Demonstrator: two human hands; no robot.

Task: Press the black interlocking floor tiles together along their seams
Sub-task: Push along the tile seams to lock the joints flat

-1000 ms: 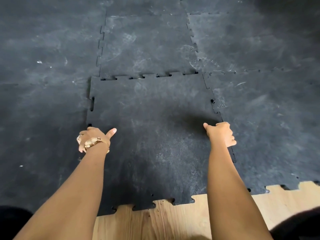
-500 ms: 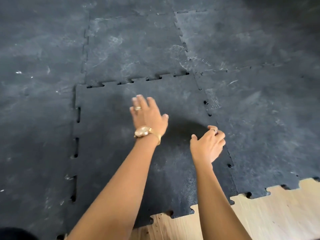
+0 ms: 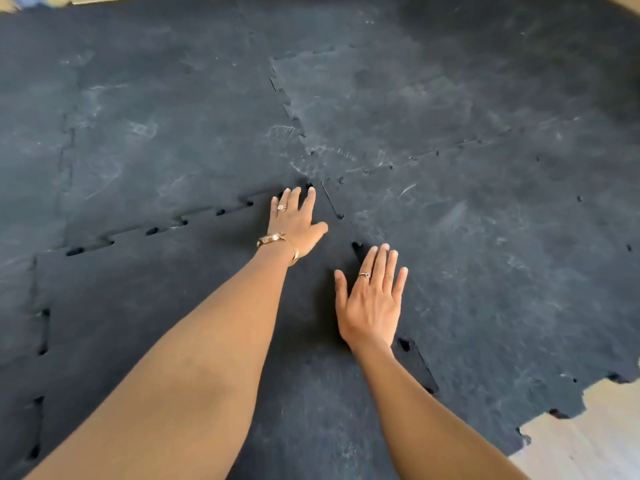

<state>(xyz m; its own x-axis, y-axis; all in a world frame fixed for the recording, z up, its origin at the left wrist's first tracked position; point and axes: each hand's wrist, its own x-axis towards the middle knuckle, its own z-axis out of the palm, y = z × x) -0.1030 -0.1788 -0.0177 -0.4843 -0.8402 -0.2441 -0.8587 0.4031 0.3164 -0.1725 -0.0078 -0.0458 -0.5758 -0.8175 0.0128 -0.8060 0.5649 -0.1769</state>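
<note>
Black interlocking floor tiles cover most of the floor. The nearest tile [image 3: 145, 317] lies under both my arms. Small gaps show between the teeth of its far seam [image 3: 166, 226], its left seam [image 3: 43, 334] and its right seam [image 3: 408, 348]. My left hand [image 3: 298, 223], with a gold watch and a ring, lies flat and open on the tile's far right corner, fingertips at the far seam. My right hand [image 3: 372, 303] lies flat with fingers spread on the tile's right edge, fingers reaching onto the neighbouring tile [image 3: 502, 271].
Bare wooden floor [image 3: 585, 441] shows at the lower right beyond the toothed edge of the tiles. More joined black tiles [image 3: 363, 98] stretch away ahead and to the left. A strip of pale floor lies at the top left corner.
My left hand moved forward and right to the tile's far right corner. My right hand uncurled and went flat on the right seam. The view shifted forward and right.
</note>
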